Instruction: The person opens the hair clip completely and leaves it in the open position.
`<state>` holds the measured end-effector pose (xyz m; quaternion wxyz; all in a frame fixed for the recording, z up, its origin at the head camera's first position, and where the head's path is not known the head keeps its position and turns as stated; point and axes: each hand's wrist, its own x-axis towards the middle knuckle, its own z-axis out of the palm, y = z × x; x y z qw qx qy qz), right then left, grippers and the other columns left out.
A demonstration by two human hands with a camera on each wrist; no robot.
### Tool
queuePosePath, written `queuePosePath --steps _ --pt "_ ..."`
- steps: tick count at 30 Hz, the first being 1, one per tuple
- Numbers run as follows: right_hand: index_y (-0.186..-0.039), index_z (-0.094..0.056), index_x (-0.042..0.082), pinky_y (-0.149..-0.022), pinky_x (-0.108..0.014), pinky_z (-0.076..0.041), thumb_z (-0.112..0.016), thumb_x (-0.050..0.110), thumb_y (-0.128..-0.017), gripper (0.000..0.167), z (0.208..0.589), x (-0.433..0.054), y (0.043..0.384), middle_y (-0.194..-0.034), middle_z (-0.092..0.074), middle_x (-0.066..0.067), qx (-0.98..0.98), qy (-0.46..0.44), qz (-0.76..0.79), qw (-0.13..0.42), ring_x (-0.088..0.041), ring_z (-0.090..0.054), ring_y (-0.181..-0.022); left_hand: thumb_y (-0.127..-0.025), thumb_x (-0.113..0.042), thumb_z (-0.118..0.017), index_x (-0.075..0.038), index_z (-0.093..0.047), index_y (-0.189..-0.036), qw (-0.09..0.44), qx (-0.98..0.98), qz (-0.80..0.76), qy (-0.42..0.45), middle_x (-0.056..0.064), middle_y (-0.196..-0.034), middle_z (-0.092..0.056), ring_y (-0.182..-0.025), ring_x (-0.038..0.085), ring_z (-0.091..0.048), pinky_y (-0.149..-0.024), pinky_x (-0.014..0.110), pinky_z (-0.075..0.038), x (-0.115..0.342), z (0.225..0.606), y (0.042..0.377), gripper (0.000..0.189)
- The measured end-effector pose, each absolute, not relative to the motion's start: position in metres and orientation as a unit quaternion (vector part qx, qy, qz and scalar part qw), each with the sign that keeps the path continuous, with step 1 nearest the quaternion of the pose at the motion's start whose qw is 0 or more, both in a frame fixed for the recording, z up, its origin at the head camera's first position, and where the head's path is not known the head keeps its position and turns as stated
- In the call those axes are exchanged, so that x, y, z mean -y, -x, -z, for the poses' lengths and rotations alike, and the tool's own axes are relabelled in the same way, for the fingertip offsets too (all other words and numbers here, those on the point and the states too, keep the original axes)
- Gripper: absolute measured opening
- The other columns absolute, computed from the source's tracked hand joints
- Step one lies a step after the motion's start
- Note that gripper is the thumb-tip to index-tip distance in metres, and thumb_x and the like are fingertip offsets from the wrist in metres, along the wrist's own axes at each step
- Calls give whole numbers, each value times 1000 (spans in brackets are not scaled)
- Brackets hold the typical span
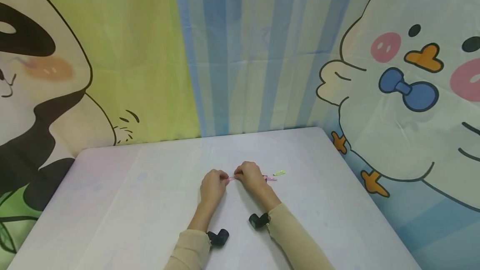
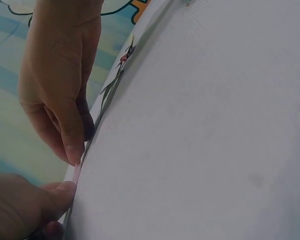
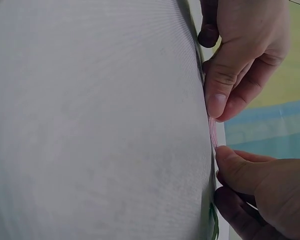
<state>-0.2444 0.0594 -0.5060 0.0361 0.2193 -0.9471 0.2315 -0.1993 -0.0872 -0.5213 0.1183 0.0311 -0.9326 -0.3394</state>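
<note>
Between the two hands is a small, thin pink hair clip point(image 1: 231, 178), held just above or on the white table. My left hand point(image 1: 214, 188) pinches one end of it between thumb and forefinger. At the other end, my right hand point(image 1: 250, 176) pinches it with its fingertips. Both wrist views show the clip's pink middle point(image 3: 213, 132) bare between the fingertips, while its ends are covered. Just right of the right hand lie another pink clip point(image 1: 271, 179), partly hidden by that hand, and a light green clip point(image 1: 279, 173).
The white table point(image 1: 131, 203) reaches back to a printed cloth wall point(image 1: 247, 53) with stripes and cartoon animals. Each wrist carries a small black camera, one on the left point(image 1: 218, 238) and one on the right point(image 1: 258, 221).
</note>
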Motion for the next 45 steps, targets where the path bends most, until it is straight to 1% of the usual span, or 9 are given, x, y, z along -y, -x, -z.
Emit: queuePosePath --steps 4,9,14,18,21,27,34,37,45 --pt "-83 -75 12 -73 -28 -49 -72 16 -83 5 505 -60 243 -79 -66 0 947 -219 -233 34 -14 -61 -77 -78 -13 -77 -13 -73 -83 118 931 346 -23 2 -83 -69 -81 21 -64 -70 37 -50 89 521 201 7" --pt "-83 -73 11 -73 -28 -48 -70 16 -85 6 502 -60 241 -79 -66 0 946 -208 -248 27 -14 -60 -78 -79 -14 -76 -15 -71 -82 117 928 354 -16 -1 -77 -68 -72 16 -61 -66 33 -48 90 522 203 6" --pt "-84 -71 10 -73 -29 -49 -69 17 -86 7 502 -60 239 -81 -69 0 944 -198 -262 37 -14 -63 -79 -79 -13 -76 -14 -70 -82 127 916 382 -8 -3 -74 -68 -63 10 -56 -61 28 -45 92 522 205 7" --pt "-84 -70 12 -74 -30 -49 -68 17 -86 6 501 -62 236 -82 -70 2 941 -190 -276 52 -14 -63 -79 -80 -15 -76 -14 -72 -82 132 896 424 -3 -2 -73 -69 -60 8 -54 -58 24 -43 96 522 207 5" --pt "-84 -70 13 -74 -30 -50 -68 17 -87 6 500 -63 235 -82 -71 2 936 -190 -287 68 -13 -64 -79 -81 -18 -76 -15 -74 -83 120 881 458 -5 -2 -73 -69 -61 8 -53 -58 22 -43 100 521 209 4" --pt "-83 -70 13 -73 -29 -51 -68 16 -87 6 494 -64 232 -81 -72 2 926 -180 -323 81 -11 -64 -78 -85 -25 -72 -15 -75 -87 76 859 506 2 -1 -79 -71 -70 9 -59 -64 23 -46 106 518 209 11" --pt "-83 -71 13 -69 -26 -48 -68 18 -86 7 488 -65 227 -80 -70 2 920 -145 -361 51 -9 -58 -73 -84 -19 -72 -8 -75 -88 34 823 567 -9 4 -79 -72 -70 12 -59 -60 22 -45 106 513 209 12" --pt "-83 -72 14 -68 -24 -47 -70 21 -85 7 486 -67 225 -80 -70 3 918 -129 -374 37 -7 -57 -72 -83 -17 -72 -7 -74 -87 31 817 575 -15 5 -78 -72 -69 13 -60 -61 22 -46 106 513 209 10" --pt "-84 -74 17 -68 -26 -47 -72 28 -83 11 480 -74 224 -81 -71 4 914 -109 -391 3 -8 -58 -72 -83 -15 -73 -6 -75 -87 26 814 579 -30 5 -78 -73 -69 11 -61 -62 22 -47 103 508 209 9"
